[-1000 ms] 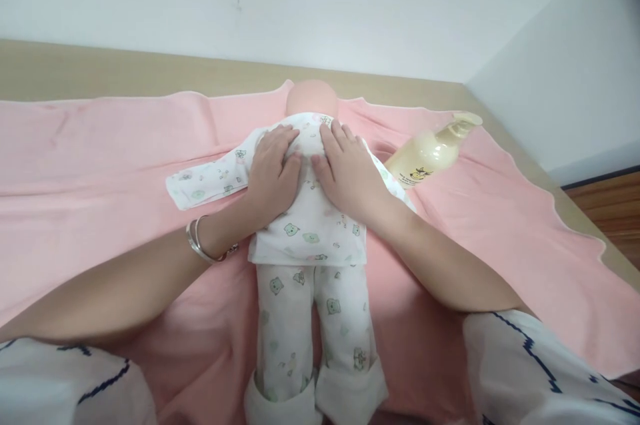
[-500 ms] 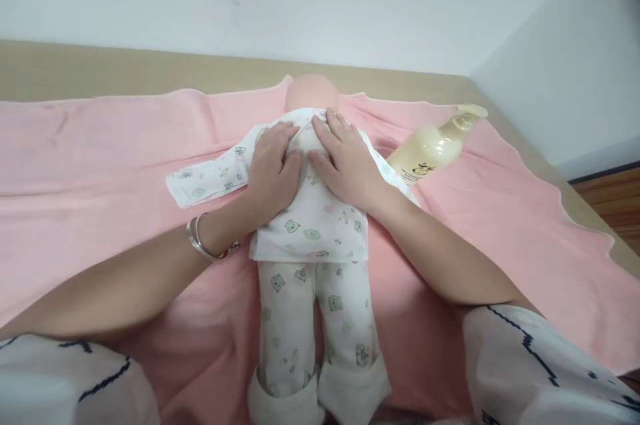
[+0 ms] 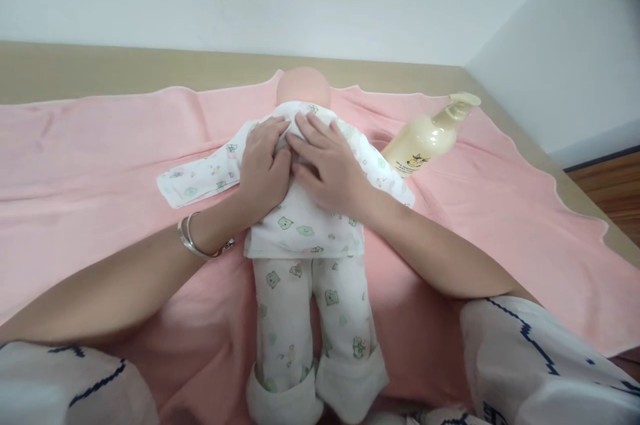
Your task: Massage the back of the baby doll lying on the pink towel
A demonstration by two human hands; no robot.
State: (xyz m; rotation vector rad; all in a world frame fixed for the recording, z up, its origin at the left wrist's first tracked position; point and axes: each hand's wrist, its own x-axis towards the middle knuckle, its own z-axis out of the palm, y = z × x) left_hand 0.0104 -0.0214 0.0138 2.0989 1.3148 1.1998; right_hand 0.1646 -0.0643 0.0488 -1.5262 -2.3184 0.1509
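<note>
A baby doll (image 3: 303, 85) lies stretched out with its head at the far end, the face out of sight. It wears a white printed shirt (image 3: 320, 238) and matching trousers (image 3: 285, 318) with turned-up cuffs. My left hand (image 3: 265, 162) rests flat on the left side of the shirt's upper part, thumb towards the middle. Beside it my right hand (image 3: 330, 162) lies on the shirt with fingers spread, its fingertips near the centre line. Both hands are open and grip nothing. Silver bangles (image 3: 193, 238) circle my left wrist.
A pink blanket (image 3: 100, 152) with wavy edges lies under the doll on a light wooden surface (image 3: 150, 65). Right of the doll, a pale yellow pump bottle (image 3: 423, 142) lies tilted on the blanket. A white wall (image 3: 350, 5) rises behind.
My right hand has slid down and inward across the shirt, towards my left hand. The left hand stays in about the same place. The whole view has shifted slightly.
</note>
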